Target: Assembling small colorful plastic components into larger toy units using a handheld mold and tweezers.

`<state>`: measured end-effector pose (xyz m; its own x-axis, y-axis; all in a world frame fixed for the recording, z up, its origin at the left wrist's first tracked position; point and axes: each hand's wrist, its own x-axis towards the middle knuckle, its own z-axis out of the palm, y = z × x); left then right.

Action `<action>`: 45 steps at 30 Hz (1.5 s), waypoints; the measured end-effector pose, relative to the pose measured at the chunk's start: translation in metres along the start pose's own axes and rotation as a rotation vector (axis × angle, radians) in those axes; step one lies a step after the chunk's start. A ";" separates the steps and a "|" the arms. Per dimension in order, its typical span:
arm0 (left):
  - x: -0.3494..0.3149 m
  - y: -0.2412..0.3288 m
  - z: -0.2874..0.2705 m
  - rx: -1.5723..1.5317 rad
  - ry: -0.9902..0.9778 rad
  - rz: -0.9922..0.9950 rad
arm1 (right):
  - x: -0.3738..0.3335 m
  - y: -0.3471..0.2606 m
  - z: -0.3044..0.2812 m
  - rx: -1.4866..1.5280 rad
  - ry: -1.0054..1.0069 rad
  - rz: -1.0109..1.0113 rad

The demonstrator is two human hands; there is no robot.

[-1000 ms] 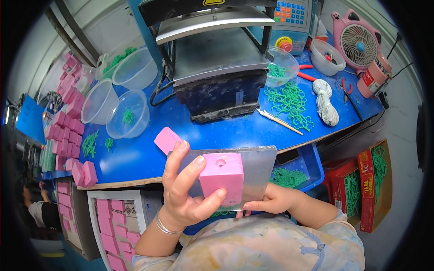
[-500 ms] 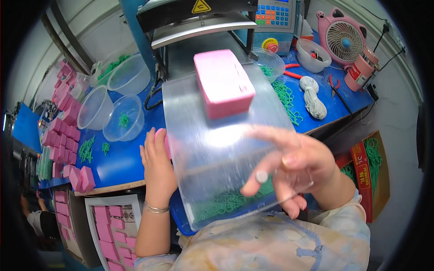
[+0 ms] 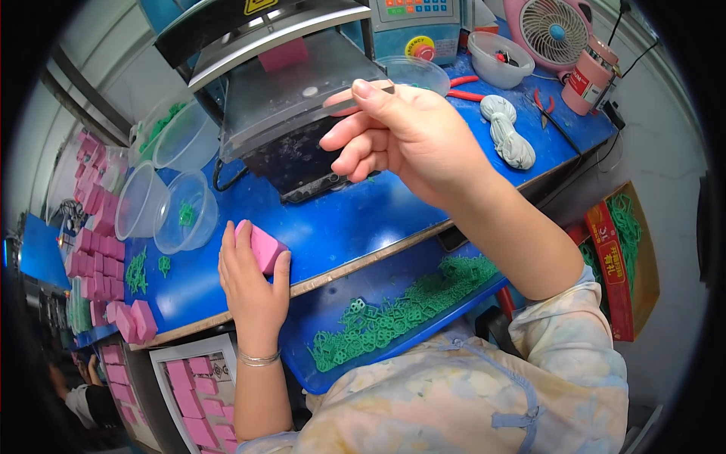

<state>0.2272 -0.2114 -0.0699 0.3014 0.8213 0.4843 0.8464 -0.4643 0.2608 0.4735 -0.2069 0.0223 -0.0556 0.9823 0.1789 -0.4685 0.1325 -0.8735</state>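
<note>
At the table's front edge, my left hand (image 3: 255, 291) is closed around a pink block (image 3: 265, 250), its thumb on the near side and its fingers over the left side. My right hand (image 3: 416, 132) reaches forward to the machine, pinching the front right corner of a clear plate (image 3: 265, 121) between thumb and forefinger; the other fingers curl below the edge. The plate lies in the gap of the machine (image 3: 287, 26). Another pink block (image 3: 285, 55) shows farther in, partly hidden by the machine's upper part. A small round white knob (image 3: 310, 92) sits on the plate.
A blue tray (image 3: 302, 378) of green linked pieces sits below the table edge. Clear bowls (image 3: 181, 238) and stacked pink blocks (image 3: 94, 257) are on the left. Red-handled pliers (image 3: 465, 95), white cord (image 3: 507, 132) and a pink fan (image 3: 556, 30) occupy the right.
My right hand has carried the clear plate and the pink block on it forward into the machine. The tray below is uncovered. My left hand stays at its pink block.
</note>
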 end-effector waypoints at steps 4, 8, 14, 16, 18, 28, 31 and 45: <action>0.001 0.001 0.000 0.008 -0.004 -0.010 | 0.009 0.010 -0.001 -0.057 0.014 -0.082; -0.001 0.005 -0.001 0.040 0.008 0.006 | 0.011 0.032 -0.006 -0.077 0.033 -0.122; -0.003 0.005 0.000 0.038 0.011 -0.009 | 0.009 0.037 -0.002 -0.039 0.070 -0.150; -0.003 0.004 0.000 0.016 0.008 -0.018 | 0.009 0.035 -0.001 -0.036 0.077 -0.143; -0.005 0.003 0.001 0.053 0.033 -0.016 | 0.011 0.029 0.006 -0.042 0.171 -0.093; -0.004 0.006 0.002 -0.003 0.149 -0.141 | 0.023 0.022 -0.003 0.114 0.052 0.112; 0.002 0.010 0.001 -0.122 0.099 -0.201 | 0.026 0.025 -0.007 0.112 0.057 0.089; -0.085 0.000 -0.026 -0.022 0.231 0.259 | 0.044 0.026 -0.020 0.137 -0.227 0.050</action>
<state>0.1903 -0.2900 -0.0888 0.3956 0.5792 0.7128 0.7443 -0.6568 0.1206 0.4765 -0.1575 -0.0015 -0.2705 0.9304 0.2473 -0.5741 0.0503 -0.8173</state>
